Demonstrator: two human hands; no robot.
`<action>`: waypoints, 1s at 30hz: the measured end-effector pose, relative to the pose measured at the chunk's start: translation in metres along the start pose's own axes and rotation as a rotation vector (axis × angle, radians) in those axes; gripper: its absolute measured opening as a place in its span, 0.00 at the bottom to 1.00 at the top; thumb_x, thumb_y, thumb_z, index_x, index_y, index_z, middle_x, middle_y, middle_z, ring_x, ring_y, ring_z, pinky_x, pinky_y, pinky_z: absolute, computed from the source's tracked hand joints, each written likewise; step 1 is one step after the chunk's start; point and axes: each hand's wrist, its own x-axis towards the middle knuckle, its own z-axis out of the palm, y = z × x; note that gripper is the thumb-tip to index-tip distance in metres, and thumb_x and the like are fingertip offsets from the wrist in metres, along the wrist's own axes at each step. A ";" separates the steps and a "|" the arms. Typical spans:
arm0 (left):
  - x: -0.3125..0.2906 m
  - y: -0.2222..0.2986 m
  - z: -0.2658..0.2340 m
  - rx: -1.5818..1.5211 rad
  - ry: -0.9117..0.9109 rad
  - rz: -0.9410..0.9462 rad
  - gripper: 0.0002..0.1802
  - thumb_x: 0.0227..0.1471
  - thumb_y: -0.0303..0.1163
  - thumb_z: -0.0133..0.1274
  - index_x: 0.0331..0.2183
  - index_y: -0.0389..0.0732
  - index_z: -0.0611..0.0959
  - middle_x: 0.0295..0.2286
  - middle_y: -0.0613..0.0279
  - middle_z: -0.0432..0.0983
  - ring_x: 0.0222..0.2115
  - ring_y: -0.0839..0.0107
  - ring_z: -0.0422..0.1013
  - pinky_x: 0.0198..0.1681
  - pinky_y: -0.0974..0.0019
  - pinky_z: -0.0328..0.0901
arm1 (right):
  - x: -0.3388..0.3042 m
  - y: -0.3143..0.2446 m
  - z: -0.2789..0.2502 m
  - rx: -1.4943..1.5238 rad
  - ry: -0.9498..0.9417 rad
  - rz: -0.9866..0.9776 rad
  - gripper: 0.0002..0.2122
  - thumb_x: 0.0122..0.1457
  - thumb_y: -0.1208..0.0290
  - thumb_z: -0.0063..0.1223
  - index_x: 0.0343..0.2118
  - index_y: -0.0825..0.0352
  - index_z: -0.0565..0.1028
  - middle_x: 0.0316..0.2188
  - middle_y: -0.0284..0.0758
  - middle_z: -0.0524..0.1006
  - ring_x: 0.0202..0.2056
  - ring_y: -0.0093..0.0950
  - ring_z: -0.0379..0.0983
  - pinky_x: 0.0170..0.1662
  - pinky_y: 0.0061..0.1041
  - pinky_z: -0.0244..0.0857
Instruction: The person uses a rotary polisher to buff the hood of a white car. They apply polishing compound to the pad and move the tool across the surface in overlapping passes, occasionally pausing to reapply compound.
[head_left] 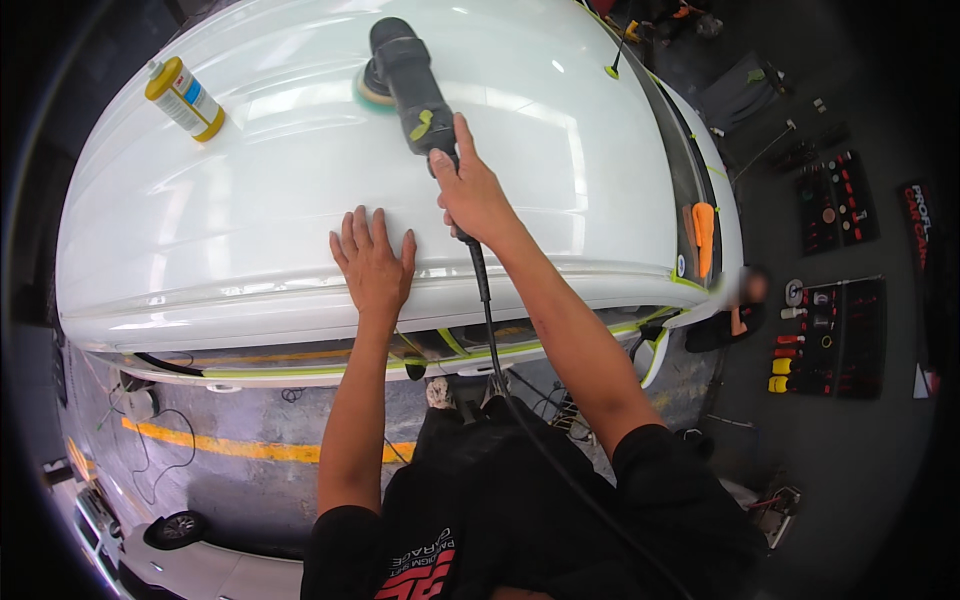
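A white car's roof [290, 190] spreads out in front of me. My right hand [468, 190] is wrapped round the rear handle of a black polishing machine [415, 90]. The machine's round pad [376, 92] rests against the roof at its far middle, partly hidden under the head. From the handle a black power cord [486, 300] runs back over my right forearm's inner side and down past my body. My left hand [376, 260] lies flat on the near part of the roof, fingers spread, holding nothing. A yellow bottle [186, 98] with a pale nozzle stands on the roof at the far left.
Green masking tape [290, 370] lines the window edges. An orange cloth [704, 240] lies by the windshield. A person [735, 312] is at the right near a tool board [828, 335]; another person [690, 20] is far right. Cables [165, 440] trail on the floor; another car [200, 560] stands behind.
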 end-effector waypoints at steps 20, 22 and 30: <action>-0.002 0.003 0.004 0.002 0.037 0.061 0.32 0.63 0.48 0.56 0.60 0.38 0.75 0.62 0.46 0.66 0.67 0.47 0.57 0.72 0.39 0.44 | -0.038 0.020 -0.014 -0.351 0.099 -0.032 0.33 0.74 0.54 0.41 0.76 0.56 0.45 0.35 0.58 0.82 0.40 0.60 0.80 0.47 0.54 0.72; -0.001 0.004 0.001 0.014 0.050 0.068 0.32 0.63 0.48 0.57 0.60 0.38 0.75 0.62 0.46 0.66 0.67 0.47 0.57 0.72 0.39 0.45 | -0.048 0.035 -0.028 -0.383 0.140 -0.002 0.34 0.74 0.53 0.40 0.77 0.56 0.43 0.35 0.59 0.83 0.40 0.61 0.81 0.45 0.56 0.73; -0.002 0.003 0.003 0.014 0.061 0.059 0.31 0.64 0.48 0.56 0.60 0.38 0.75 0.63 0.49 0.65 0.68 0.50 0.56 0.73 0.41 0.44 | -0.075 0.091 -0.094 -0.284 0.342 0.090 0.34 0.75 0.50 0.39 0.77 0.53 0.42 0.40 0.63 0.81 0.44 0.63 0.79 0.49 0.54 0.71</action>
